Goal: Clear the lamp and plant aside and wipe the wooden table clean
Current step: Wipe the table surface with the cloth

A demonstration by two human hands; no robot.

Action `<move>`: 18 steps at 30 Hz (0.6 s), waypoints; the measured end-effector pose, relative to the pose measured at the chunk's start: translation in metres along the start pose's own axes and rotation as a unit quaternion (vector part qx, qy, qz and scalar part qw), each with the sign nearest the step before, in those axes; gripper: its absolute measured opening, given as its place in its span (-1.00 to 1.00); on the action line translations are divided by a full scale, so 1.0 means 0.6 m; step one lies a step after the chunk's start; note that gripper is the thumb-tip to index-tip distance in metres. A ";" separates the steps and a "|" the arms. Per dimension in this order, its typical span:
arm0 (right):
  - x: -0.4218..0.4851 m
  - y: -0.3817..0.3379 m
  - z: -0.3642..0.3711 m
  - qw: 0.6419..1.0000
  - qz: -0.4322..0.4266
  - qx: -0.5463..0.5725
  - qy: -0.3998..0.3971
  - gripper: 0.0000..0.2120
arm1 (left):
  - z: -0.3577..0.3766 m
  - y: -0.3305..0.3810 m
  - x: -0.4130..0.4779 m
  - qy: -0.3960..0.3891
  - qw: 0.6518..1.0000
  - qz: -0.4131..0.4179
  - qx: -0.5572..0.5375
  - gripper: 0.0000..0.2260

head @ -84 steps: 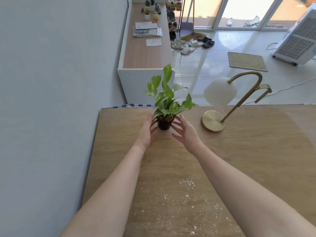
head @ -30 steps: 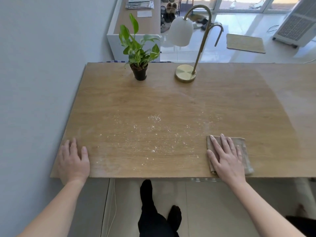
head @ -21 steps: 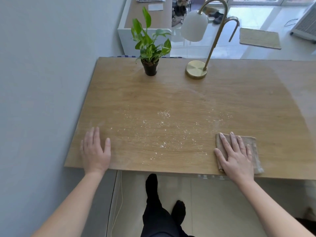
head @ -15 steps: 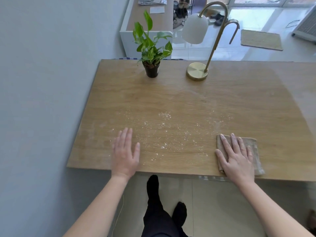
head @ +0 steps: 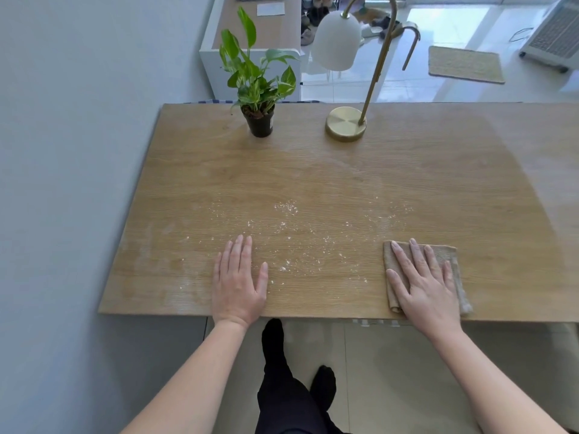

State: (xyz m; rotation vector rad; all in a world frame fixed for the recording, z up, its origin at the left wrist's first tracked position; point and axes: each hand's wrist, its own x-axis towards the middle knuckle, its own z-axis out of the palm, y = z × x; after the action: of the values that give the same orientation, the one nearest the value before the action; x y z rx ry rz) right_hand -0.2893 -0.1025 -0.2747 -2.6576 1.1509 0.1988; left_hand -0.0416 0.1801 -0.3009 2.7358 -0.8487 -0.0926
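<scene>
Counter (head: 344,170): pale wood, its left edge close to a grey wall (head: 78,151); it carries everything below.
Lamp (head: 336,42): brass, with a white dome shade on a curved neck; its round base stands upright at the counter's far edge, right of the plant and apart from it.
Plant (head: 257,79): green leaves in a small dark pot, upright at the far edge, left of the lamp base.
Right grip (head: 423,283): fingers spread and straight, palm pressed flat on the cloth near the counter's near edge.
Left grip (head: 238,283): fingers straight and close together, thumb out, lying flat on bare wood at the near edge; it holds nothing.
Cloth (head: 443,252): beige, folded, flat under the right grip, its far and right edges showing past the fingers.
Crumbs (head: 288,208): white flecks strewn across the wood between the two grips and a little beyond them, well short of plant and lamp.
</scene>
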 end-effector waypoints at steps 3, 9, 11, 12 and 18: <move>0.011 0.005 -0.012 1.000 0.020 0.009 -0.002 -0.43 | 0.000 0.003 0.000 0.010 1.000 -0.001 0.001 -0.39; 0.134 -0.024 -0.030 0.984 0.165 0.057 0.023 -0.39 | 0.002 0.003 0.004 0.014 1.000 -0.006 -0.004 -0.42; 0.138 -0.039 -0.026 0.984 0.165 0.062 0.026 -0.41 | 0.002 0.002 0.003 0.014 1.000 -0.007 -0.005 -0.43; 0.126 -0.037 -0.023 0.989 0.137 0.058 0.020 -0.44 | 0.003 0.002 0.002 0.015 1.000 -0.007 -0.005 -0.43; 0.088 0.041 -0.053 0.996 0.071 0.050 -0.007 -0.45 | -0.001 0.008 0.006 0.012 1.000 -0.007 -0.005 -0.42</move>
State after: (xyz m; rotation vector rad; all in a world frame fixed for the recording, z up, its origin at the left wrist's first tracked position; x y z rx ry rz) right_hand -0.2704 -0.1641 -0.2592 -2.4865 1.3097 0.1787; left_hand -0.0415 0.1744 -0.2987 2.7289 -0.8208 -0.0649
